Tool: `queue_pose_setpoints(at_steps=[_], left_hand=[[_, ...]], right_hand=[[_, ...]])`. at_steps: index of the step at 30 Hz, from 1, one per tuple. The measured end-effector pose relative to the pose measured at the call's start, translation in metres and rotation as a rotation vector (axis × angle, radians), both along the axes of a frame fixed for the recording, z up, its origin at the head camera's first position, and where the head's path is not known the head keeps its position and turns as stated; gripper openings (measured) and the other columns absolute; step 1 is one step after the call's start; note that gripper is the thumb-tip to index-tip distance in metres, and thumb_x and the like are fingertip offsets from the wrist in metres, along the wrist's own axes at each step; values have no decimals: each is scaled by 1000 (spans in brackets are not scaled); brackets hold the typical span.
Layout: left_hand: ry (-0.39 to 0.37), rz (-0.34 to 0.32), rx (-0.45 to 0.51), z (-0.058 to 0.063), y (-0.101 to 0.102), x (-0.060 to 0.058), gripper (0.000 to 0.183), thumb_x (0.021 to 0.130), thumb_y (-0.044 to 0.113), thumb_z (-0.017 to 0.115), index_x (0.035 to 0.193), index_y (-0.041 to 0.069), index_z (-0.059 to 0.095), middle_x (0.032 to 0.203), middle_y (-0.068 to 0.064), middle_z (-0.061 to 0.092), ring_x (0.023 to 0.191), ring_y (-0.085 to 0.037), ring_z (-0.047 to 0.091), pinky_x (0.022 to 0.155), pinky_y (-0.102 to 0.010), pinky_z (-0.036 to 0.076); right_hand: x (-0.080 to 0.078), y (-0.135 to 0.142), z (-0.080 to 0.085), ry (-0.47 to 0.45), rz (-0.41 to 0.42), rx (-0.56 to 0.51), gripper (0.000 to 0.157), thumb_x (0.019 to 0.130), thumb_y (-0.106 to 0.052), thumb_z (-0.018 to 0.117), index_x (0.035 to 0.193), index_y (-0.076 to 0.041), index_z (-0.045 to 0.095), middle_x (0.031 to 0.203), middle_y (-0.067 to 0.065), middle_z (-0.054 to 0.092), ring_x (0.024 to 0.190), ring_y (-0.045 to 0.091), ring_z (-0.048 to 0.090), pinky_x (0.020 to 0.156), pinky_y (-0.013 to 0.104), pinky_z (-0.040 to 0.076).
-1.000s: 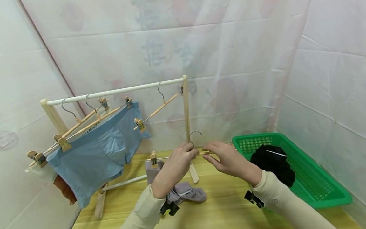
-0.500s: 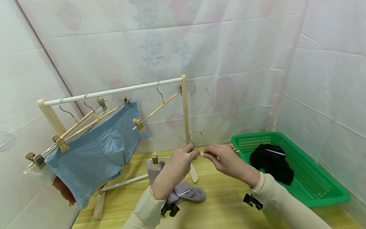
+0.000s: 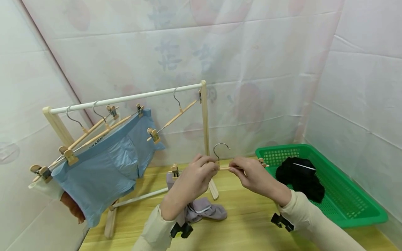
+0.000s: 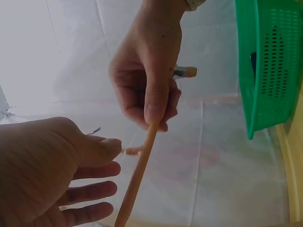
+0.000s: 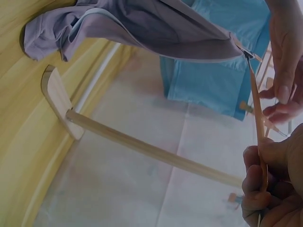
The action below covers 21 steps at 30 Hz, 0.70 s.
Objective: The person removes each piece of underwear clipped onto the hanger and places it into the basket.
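Note:
In the head view my right hand (image 3: 259, 177) pinches the wooden bar of a clip hanger (image 3: 224, 168), right of its metal hook. The right wrist view shows its thumb and curled fingers round the bar. My left hand (image 4: 52, 175) is beside the hook's base, fingers fairly straight and thumb tip close to the neck. From the hanger's left clip (image 3: 175, 171) hangs a greyish-purple garment (image 5: 156, 30), its lower part lying on the table. The right clip (image 4: 185, 71) pokes out beyond my right hand, with no garment seen in it.
A white-railed wooden rack (image 3: 132, 96) stands at the left, bearing blue boxer briefs (image 3: 106, 157), other hung clothes behind them, and a bare clip hanger (image 3: 176, 118). At the right, a green basket (image 3: 355, 223) holds black clothing (image 3: 298, 184) on the yellow wood-grain table (image 3: 245, 226).
My right hand has closed from loose fingers to a pinch on the bar. The hanger has shifted slightly right, and the left fingers now sit beside its neck.

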<state>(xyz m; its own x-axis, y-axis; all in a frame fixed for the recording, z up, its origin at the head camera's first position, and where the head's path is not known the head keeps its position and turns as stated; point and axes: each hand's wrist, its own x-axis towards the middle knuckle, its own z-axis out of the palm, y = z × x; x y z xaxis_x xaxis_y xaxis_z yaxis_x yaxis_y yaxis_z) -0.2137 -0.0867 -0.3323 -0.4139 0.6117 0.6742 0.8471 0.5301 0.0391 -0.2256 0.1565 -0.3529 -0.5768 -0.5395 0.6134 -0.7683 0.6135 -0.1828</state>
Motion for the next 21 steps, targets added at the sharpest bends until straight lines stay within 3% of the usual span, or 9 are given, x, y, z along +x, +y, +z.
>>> queue_pose_setpoints(at_steps=[6,14,17,21], left_hand=[[-7,81,62,3,-18,-6,12,92,10,74,103,14,69,102,1,70,100,-18,63,85,-33,55],[-75,253,82,0,-55,-15,16,94,18,74,108,11,70,102,-4,69,95,-22,61,83,-38,52],[-142,264,102,-2,-62,-18,16,95,21,72,107,10,71,99,-3,69,92,-20,61,80,-37,52],[-226,214,139,-7,-67,-20,17,97,24,70,107,10,72,95,-2,69,90,-17,61,75,-33,51]], right_hand=[[2,8,0,-9,-28,-13,9,95,-7,70,94,-16,68,79,-8,62,62,-7,43,56,15,42],[4,15,4,21,-50,-6,12,93,-5,71,94,-17,68,78,-9,63,63,-7,41,56,16,40],[4,18,4,42,-48,-10,15,92,-4,72,93,-18,67,77,-9,61,63,-6,40,56,16,40],[5,21,2,58,-36,-12,17,90,-2,73,92,-18,66,76,-10,58,62,-6,38,56,15,38]])
